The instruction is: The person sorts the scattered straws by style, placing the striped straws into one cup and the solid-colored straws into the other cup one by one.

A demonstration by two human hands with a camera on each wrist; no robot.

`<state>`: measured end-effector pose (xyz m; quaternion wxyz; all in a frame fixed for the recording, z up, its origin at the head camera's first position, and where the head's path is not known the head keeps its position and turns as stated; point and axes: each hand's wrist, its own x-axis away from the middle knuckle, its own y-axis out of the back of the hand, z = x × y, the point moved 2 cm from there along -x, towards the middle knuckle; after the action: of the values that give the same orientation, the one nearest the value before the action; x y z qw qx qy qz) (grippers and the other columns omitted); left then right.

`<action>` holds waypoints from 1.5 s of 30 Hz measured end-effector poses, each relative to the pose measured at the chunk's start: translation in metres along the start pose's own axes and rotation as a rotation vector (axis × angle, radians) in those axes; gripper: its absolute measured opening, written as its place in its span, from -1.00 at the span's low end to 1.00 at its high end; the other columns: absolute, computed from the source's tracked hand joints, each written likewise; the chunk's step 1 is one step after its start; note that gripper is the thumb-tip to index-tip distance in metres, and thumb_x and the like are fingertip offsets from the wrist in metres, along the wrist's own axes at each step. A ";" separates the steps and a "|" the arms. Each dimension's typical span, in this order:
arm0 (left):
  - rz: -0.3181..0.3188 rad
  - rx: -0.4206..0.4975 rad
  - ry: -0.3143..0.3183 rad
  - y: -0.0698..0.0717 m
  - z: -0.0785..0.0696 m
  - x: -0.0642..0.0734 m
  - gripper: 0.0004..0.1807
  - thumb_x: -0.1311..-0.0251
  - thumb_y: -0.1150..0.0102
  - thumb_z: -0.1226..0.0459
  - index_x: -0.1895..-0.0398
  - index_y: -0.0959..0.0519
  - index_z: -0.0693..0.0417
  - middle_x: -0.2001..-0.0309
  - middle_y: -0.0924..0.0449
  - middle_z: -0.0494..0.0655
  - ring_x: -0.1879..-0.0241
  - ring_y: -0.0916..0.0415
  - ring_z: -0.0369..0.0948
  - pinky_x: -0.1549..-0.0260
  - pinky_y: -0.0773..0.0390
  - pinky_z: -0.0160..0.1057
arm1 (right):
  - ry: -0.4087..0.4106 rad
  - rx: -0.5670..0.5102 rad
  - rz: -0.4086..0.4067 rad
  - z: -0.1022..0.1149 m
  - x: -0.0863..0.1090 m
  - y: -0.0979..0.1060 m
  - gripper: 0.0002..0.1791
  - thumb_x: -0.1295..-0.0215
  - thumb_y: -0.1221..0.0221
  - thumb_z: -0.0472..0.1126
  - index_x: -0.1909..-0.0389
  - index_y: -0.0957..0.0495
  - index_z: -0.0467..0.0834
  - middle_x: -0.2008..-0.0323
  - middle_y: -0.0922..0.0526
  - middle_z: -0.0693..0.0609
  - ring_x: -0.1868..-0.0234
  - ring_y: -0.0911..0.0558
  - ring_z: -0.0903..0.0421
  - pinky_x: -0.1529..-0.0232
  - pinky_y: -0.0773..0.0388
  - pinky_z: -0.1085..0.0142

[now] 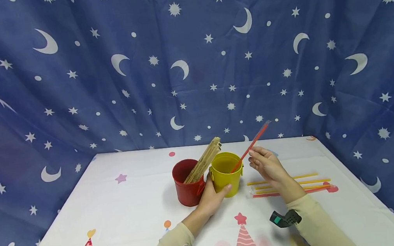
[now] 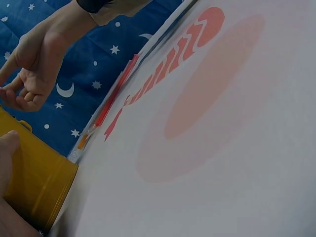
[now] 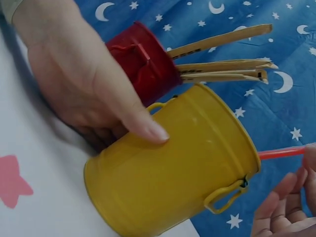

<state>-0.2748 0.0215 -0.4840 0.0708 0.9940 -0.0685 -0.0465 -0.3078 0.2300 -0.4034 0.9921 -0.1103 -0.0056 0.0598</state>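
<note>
A small yellow metal bucket (image 1: 228,184) stands on the table, and my left hand (image 1: 209,200) holds it from the side with the thumb across its front. My right hand (image 1: 268,166) pinches a red straw (image 1: 255,140) in a clear wrapper. That straw slants down past the rim, its lower end inside the yellow bucket. In the right wrist view the straw (image 3: 281,153) runs from the bucket's mouth to my right fingertips. Just left of the yellow bucket is a red bucket (image 1: 187,194) with several paper-wrapped sticks (image 1: 205,161) leaning out of it.
Several wrapped yellow straws (image 1: 304,182) and a red straw (image 1: 266,195) lie on the table below and right of my right hand. The white tablecloth (image 1: 137,206) carries printed party figures. A blue curtain (image 1: 144,84) with moons and stars hangs behind the table.
</note>
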 end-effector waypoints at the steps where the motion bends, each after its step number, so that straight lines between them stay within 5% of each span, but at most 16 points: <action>1: 0.001 -0.005 -0.008 0.000 0.000 0.000 -0.04 -0.31 -0.29 0.13 -0.59 0.06 0.20 -0.51 -0.18 0.22 -0.52 -0.14 0.13 -0.55 -0.05 0.21 | -0.013 0.030 0.007 -0.001 0.000 0.001 -0.94 -0.52 -0.11 -0.16 0.10 -0.48 -0.05 0.27 -0.52 0.21 0.23 -0.55 0.29 0.04 -0.58 0.49; 7: 0.007 -0.032 -0.024 0.002 0.000 -0.002 -0.05 -0.31 -0.29 0.14 -0.59 0.05 0.19 -0.50 -0.20 0.21 -0.51 -0.17 0.13 -0.55 -0.08 0.21 | -0.039 0.152 0.022 -0.002 0.000 0.005 -0.73 -0.54 -0.10 -0.07 -0.07 -0.46 -0.17 0.23 -0.55 0.22 0.24 -0.57 0.31 0.05 -0.60 0.52; 12: 0.014 -0.020 -0.020 0.003 0.001 -0.002 -0.04 -0.32 -0.28 0.14 -0.60 0.07 0.15 -0.51 -0.18 0.19 -0.53 -0.14 0.12 -0.56 -0.05 0.20 | 0.026 0.277 0.018 0.004 -0.002 0.016 -0.69 -0.54 -0.08 -0.02 -0.07 -0.53 -0.15 0.20 -0.56 0.22 0.24 -0.58 0.32 0.04 -0.61 0.53; 21: 0.010 -0.023 -0.008 0.003 0.002 0.000 -0.02 -0.32 -0.28 0.12 -0.61 0.10 0.17 -0.53 -0.15 0.21 -0.53 -0.12 0.13 -0.56 -0.02 0.20 | 0.083 0.505 0.184 0.014 -0.004 0.038 -0.48 -0.56 -0.05 -0.01 -0.27 -0.44 -0.34 0.06 -0.61 0.16 0.10 -0.63 0.23 -0.05 -0.60 0.52; 27: 0.019 -0.018 -0.018 0.003 0.001 0.000 -0.02 -0.33 -0.27 0.12 -0.61 0.12 0.18 -0.54 -0.13 0.22 -0.54 -0.10 0.13 -0.57 0.00 0.20 | 0.080 0.637 0.195 0.013 -0.007 0.055 -0.49 -0.55 -0.06 0.00 -0.29 -0.46 -0.30 -0.07 -0.63 0.03 0.07 -0.66 0.24 -0.08 -0.59 0.50; 34: 0.021 -0.007 -0.016 0.002 0.000 0.000 -0.04 -0.33 -0.26 0.15 -0.61 0.10 0.16 -0.53 -0.14 0.18 -0.54 -0.11 0.11 -0.57 -0.01 0.18 | 0.013 0.741 0.245 0.004 -0.009 0.068 -0.47 -0.55 -0.06 0.01 -0.32 -0.46 -0.29 -0.25 -0.54 -0.34 -0.14 -0.61 -0.18 -0.25 -0.58 0.16; 38: 0.017 -0.006 -0.026 0.001 0.000 0.000 -0.04 -0.32 -0.27 0.16 -0.60 0.09 0.18 -0.53 -0.15 0.19 -0.53 -0.13 0.12 -0.56 -0.04 0.20 | -0.003 0.811 0.309 0.001 -0.007 0.075 -0.50 -0.53 -0.10 -0.09 -0.30 -0.47 -0.35 -0.29 -0.53 -0.35 -0.26 -0.54 -0.28 -0.38 -0.45 -0.15; 45: 0.014 -0.015 -0.042 0.001 -0.001 0.000 -0.05 -0.32 -0.27 0.15 -0.60 0.08 0.18 -0.51 -0.17 0.20 -0.52 -0.14 0.13 -0.56 -0.03 0.20 | -0.019 0.843 0.380 -0.007 -0.008 0.084 -0.61 -0.49 -0.11 -0.27 -0.23 -0.53 -0.38 -0.29 -0.53 -0.36 -0.35 -0.47 -0.32 -0.39 -0.41 -0.19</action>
<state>-0.2748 0.0206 -0.4825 0.0771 0.9918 -0.0765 -0.0673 -0.3253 0.3086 -0.4282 0.9218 0.3040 0.0304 0.2388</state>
